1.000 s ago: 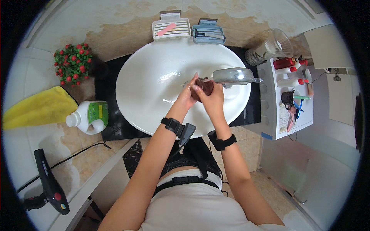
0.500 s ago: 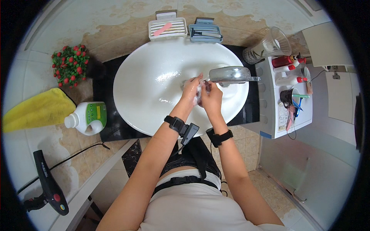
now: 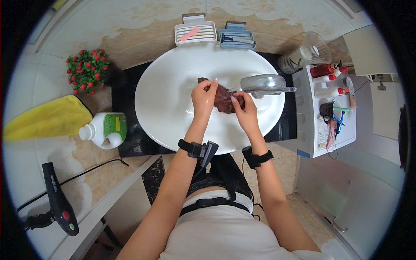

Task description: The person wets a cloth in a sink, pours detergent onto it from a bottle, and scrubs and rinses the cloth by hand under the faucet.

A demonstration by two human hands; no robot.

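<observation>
Over the white basin [image 3: 173, 108] both hands hold a small dark brownish-red cloth [image 3: 223, 96], stretched between them just to the left of the metal tap [image 3: 264, 83]. The left hand [image 3: 203, 96] pinches the cloth's upper left end, its fingers [image 3: 211, 85] closed on the fabric; the right hand [image 3: 242, 108] grips the lower right end, fingers [image 3: 235, 100] clenched on it near the tap's spout. The cloth's long axis therefore runs slantwise from upper left to lower right, between the two hands, and it hangs above the basin's inside rather than lying on its floor, as far as can be told. Neither hand is nearer than the other: each holds one end. Whether water runs from the tap cannot be told. On the table to the left stand a white detergent bottle [image 3: 104, 129] and a yellow towel [image 3: 43, 119], both well apart from the hands.
</observation>
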